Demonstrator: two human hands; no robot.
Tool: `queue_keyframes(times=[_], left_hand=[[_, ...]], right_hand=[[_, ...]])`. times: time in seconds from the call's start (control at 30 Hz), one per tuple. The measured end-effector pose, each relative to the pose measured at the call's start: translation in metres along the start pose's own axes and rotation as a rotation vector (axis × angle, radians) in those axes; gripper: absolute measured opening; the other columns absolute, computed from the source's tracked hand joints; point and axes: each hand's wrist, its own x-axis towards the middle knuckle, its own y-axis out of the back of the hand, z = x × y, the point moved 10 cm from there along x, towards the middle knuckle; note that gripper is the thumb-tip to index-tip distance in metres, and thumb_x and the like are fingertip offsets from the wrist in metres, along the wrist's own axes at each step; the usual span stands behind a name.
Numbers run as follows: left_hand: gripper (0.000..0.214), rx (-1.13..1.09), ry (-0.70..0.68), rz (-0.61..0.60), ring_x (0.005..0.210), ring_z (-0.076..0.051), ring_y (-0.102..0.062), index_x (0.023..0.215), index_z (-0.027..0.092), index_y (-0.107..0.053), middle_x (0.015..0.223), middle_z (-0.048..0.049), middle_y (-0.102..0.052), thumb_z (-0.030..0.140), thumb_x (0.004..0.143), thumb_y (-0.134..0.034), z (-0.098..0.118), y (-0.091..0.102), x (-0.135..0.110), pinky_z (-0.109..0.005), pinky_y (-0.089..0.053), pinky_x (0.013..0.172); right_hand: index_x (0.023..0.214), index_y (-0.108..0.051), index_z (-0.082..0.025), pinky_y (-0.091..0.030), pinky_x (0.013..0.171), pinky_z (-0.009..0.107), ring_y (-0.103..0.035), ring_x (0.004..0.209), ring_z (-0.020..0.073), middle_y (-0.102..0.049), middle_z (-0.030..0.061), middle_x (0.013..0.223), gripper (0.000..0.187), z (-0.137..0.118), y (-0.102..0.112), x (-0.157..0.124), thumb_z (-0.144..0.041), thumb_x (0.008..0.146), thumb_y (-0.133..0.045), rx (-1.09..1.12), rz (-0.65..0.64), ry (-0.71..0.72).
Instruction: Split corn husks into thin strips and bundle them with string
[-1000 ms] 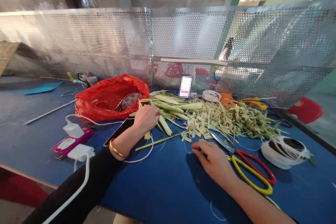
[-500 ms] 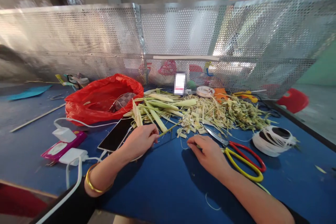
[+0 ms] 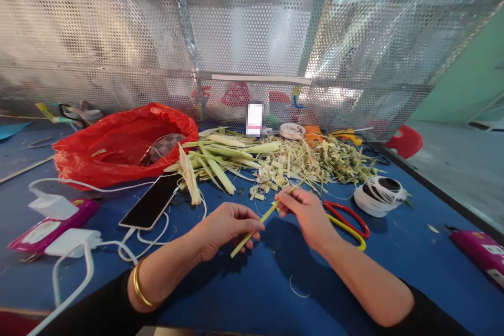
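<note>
A thin green plant stem (image 3: pixel 269 213) runs slantwise between my two hands, its cut end pointing toward me. My left hand (image 3: pixel 234 226) pinches it near that lower end. Higher up, the fingers of my right hand (image 3: pixel 301 210) are closed on the same stem, whose far tip shows past them. Just beyond my hands lies a heap of pale chopped plant bits (image 3: pixel 268 170), with longer green leaf strips (image 3: pixel 218 168) to its left. Scissors with red and yellow handles (image 3: pixel 350 220) lie behind my right hand; their blades are hidden.
On the left are a red plastic bag (image 3: pixel 118 152), a black-screened phone (image 3: pixel 151 202) and white chargers with cables (image 3: pixel 74 241). A roll of white tape (image 3: pixel 378 197) stands at the right, near a purple packet (image 3: pixel 480 252). Perforated metal panels (image 3: pixel 244 26) close off the back.
My hands have come closer together, and my right hand now grips the stem too. The stem has moved nearer to me and slants differently. The view has swung to the right.
</note>
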Motion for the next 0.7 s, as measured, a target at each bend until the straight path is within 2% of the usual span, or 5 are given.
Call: queue_keyframes(times=[0.13, 0.27, 0.37, 0.53, 0.7], left_hand=[[0.026, -0.061, 0.007, 0.014, 0.052, -0.009, -0.055, 0.072, 0.013, -0.065, 0.061, -0.0006, -0.063, 0.033, 0.061, -0.076, -0.005, 0.004, 0.003, -0.020, -0.040, 0.048], [0.025, -0.120, -0.026, 0.109, 0.054, -0.011, -0.059, 0.071, 0.013, -0.063, 0.061, -0.0012, -0.065, 0.031, 0.060, -0.077, -0.008, 0.007, 0.007, -0.023, -0.044, 0.053], [0.024, -0.121, -0.037, 0.127, 0.055, -0.012, -0.061, 0.070, 0.013, -0.062, 0.061, -0.0011, -0.065, 0.029, 0.059, -0.077, -0.011, 0.004, 0.008, -0.023, -0.045, 0.055], [0.027, -0.139, -0.047, 0.100, 0.056, -0.011, -0.058, 0.071, 0.013, -0.063, 0.060, -0.0005, -0.063, 0.035, 0.063, -0.075, -0.012, 0.003, 0.008, -0.021, -0.044, 0.053], [0.030, -0.134, -0.030, 0.008, 0.059, -0.010, -0.057, 0.078, 0.014, -0.068, 0.069, -0.0024, -0.066, 0.041, 0.068, -0.071, -0.013, -0.002, 0.009, -0.021, -0.045, 0.056]], right_hand=[[0.072, -0.065, -0.016, -0.043, 0.056, 0.026, -0.052, 0.055, 0.0105, -0.058, -0.0013, 0.062, 0.025, -0.004, 0.014, 0.003, -0.041, 0.071, -0.070, 0.031, 0.098, 0.021], [0.070, -0.063, -0.016, -0.043, 0.057, 0.025, -0.054, 0.056, 0.0110, -0.059, -0.0017, 0.059, 0.025, 0.009, -0.014, -0.005, -0.041, 0.072, -0.069, -0.045, -0.082, -0.083], [0.066, -0.061, -0.016, -0.045, 0.058, 0.026, -0.055, 0.055, 0.0113, -0.058, -0.0025, 0.058, 0.022, 0.015, -0.032, -0.014, -0.036, 0.073, -0.067, -0.134, -0.190, -0.119], [0.064, -0.059, -0.017, -0.045, 0.057, 0.025, -0.054, 0.054, 0.0110, -0.056, -0.0036, 0.057, 0.021, 0.012, -0.034, -0.016, -0.034, 0.076, -0.063, -0.190, -0.223, -0.086], [0.070, -0.060, -0.017, -0.046, 0.060, 0.026, -0.055, 0.059, 0.0113, -0.056, -0.0030, 0.062, 0.017, 0.004, -0.031, -0.014, -0.032, 0.079, -0.061, -0.179, -0.223, -0.027]])
